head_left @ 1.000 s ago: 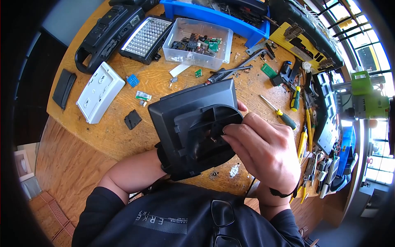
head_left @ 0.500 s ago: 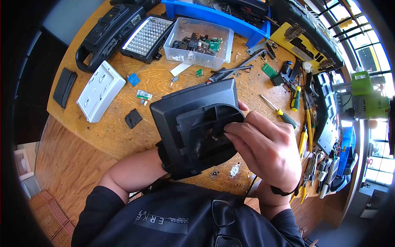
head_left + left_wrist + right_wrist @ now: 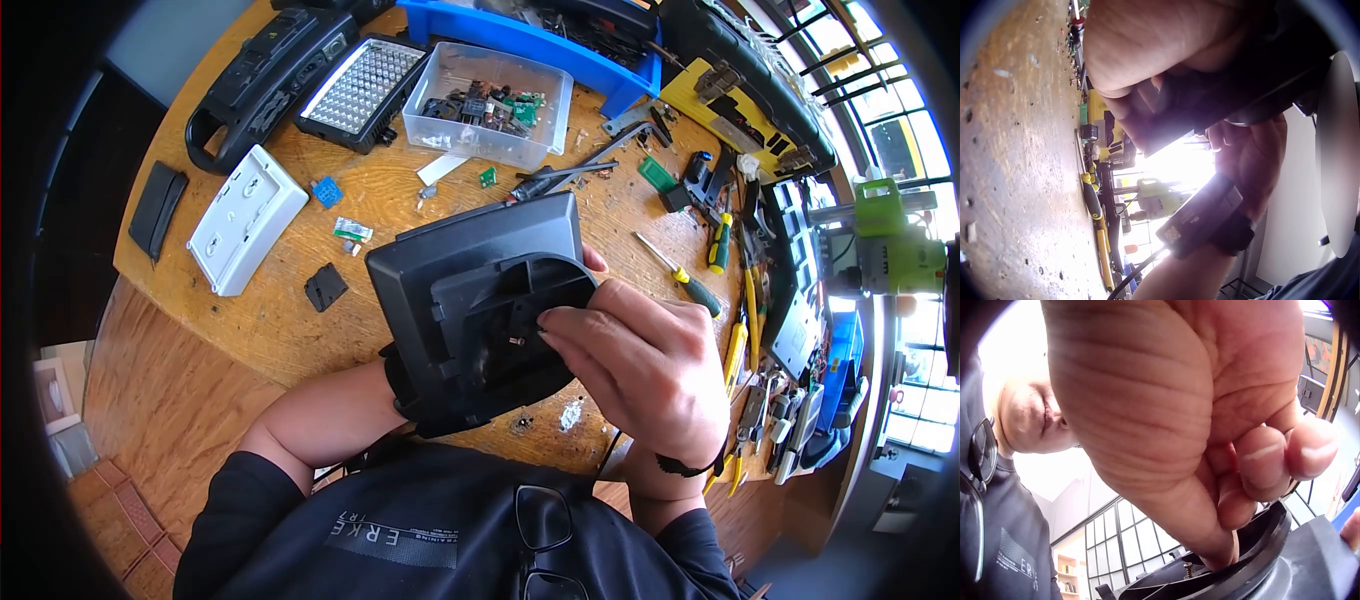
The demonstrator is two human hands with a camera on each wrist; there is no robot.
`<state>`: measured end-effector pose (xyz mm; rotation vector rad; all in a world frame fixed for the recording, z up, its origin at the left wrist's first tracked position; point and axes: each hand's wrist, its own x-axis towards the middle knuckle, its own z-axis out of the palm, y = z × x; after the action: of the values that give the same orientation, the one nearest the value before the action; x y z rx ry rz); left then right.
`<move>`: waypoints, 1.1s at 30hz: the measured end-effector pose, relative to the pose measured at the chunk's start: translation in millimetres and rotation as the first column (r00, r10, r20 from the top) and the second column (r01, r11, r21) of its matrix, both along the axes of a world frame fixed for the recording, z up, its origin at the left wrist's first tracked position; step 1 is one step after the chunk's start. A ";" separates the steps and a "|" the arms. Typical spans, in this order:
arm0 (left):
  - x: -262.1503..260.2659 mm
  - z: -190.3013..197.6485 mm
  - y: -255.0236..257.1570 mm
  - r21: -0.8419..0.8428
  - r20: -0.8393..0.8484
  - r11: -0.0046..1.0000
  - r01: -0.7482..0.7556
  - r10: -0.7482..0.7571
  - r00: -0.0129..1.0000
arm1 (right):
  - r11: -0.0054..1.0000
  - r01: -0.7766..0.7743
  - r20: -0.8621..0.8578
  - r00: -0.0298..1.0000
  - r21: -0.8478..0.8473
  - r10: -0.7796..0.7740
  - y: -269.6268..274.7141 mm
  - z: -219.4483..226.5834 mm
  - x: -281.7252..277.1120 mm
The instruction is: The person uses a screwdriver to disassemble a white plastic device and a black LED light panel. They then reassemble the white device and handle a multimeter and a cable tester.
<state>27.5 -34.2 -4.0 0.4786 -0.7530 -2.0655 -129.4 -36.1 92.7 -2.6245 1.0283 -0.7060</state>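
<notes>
A black plastic housing [image 3: 475,235] with a rounded, ribbed recess on its upper face is held tilted above the table. My left hand [image 3: 1154,47] grips it from below; in the head view the housing hides most of that hand, leaving only fingertips [image 3: 594,259] past the far edge. My right hand [image 3: 640,365] reaches into the recess, thumb and index finger pinched together at a small black part [image 3: 541,322]. Whether that part is loose, I cannot tell. Beside those fingertips a metal screw [image 3: 1189,570] stands up inside the recess.
A clear bin [image 3: 490,135] of small parts, an LED light panel [image 3: 362,88] and a white plastic cover [image 3: 247,222] sit on the wooden table [image 3: 270,335]. Screwdrivers [image 3: 697,291] and pliers lie to the right, near an open black-and-yellow case [image 3: 725,115].
My right fingertips first shifted slightly to the right, then came back left. The screw in the recess now shows more clearly. My left hand keeps the housing nearly still.
</notes>
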 end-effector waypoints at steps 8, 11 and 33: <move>-2.8 -2.7 -0.3 -0.050 0.020 0.999 -0.017 0.018 1.000 | 0.999 -0.050 -0.044 0.998 0.006 0.051 -0.7 1.5 -2.7; -3.6 -3.1 0.4 -0.021 0.017 1.000 -0.015 0.015 1.000 | 0.999 -0.040 -0.056 0.998 0.005 0.040 -0.5 1.1 -3.3; -5.1 -1.2 0.7 -0.248 0.220 0.967 -0.056 0.112 0.969 | 0.999 0.035 -0.071 0.997 -0.023 -0.037 4.6 2.3 8.5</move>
<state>22.3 -33.4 -5.2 0.6108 -1.0878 -1.8275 -120.9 -31.4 95.0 -2.6735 1.0962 -0.6394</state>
